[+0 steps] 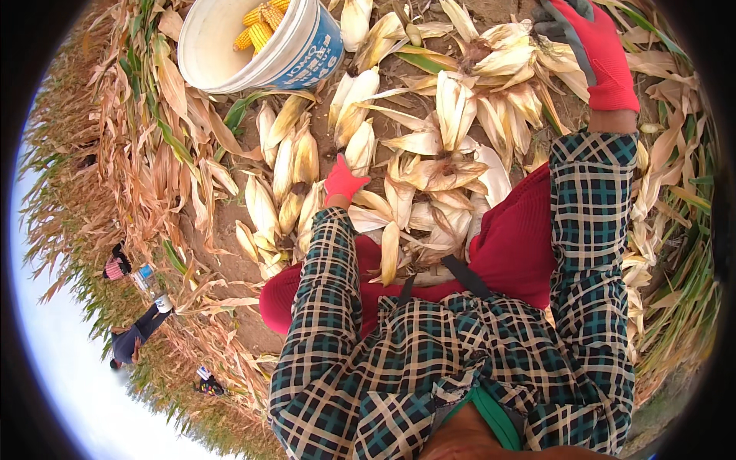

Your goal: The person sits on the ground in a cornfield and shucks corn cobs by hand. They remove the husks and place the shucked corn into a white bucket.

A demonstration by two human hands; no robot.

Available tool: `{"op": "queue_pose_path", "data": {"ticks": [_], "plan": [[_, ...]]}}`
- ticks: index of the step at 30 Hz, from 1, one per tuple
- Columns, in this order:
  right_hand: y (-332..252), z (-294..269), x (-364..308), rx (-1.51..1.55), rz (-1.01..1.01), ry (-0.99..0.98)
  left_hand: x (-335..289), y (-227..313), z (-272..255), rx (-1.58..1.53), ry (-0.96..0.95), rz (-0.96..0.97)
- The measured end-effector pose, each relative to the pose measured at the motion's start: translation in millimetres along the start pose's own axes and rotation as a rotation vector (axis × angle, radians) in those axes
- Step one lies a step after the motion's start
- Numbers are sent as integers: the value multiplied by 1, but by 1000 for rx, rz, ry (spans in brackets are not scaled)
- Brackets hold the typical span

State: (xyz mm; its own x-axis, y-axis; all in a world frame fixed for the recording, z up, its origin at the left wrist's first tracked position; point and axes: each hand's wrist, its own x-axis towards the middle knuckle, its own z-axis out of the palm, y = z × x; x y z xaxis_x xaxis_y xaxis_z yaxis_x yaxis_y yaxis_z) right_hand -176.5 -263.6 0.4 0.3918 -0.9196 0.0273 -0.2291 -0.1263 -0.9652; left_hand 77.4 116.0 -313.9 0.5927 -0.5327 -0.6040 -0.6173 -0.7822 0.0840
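Note:
My left hand point(345, 182), in a red glove, hovers over or rests among ears of corn in pale dry husks point(360, 149); I cannot tell if it touches them. One finger points forward and the thumb sticks out to the right, with nothing seen in its grasp. Farther out at the upper right, my right hand point(589, 42) wears a red glove with a grey palm side. Its fingers are apart, reaching left beside a heap of husked-over ears point(510, 57), and they appear to hold nothing. Part of that hand is cut off by the picture's edge.
A white bucket with a blue printed side point(310, 57) stands at the upper left, holding several bare yellow corn cobs point(259, 32). Dry corn stalks point(184, 100) lie along the left, greener leaves point(682, 299) along the right. People point(138, 337) are in the distance at far left.

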Motion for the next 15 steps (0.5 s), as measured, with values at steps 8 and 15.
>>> {"op": "queue_pose_path", "data": {"ticks": [8, 15], "plan": [[-18, 34, -4, -165, -61, -212, 1, 6, 13, -122, 56, -80], [-8, 39, -16, -497, -369, -144, -25, 43, -109, -201, 235, 369]]}}
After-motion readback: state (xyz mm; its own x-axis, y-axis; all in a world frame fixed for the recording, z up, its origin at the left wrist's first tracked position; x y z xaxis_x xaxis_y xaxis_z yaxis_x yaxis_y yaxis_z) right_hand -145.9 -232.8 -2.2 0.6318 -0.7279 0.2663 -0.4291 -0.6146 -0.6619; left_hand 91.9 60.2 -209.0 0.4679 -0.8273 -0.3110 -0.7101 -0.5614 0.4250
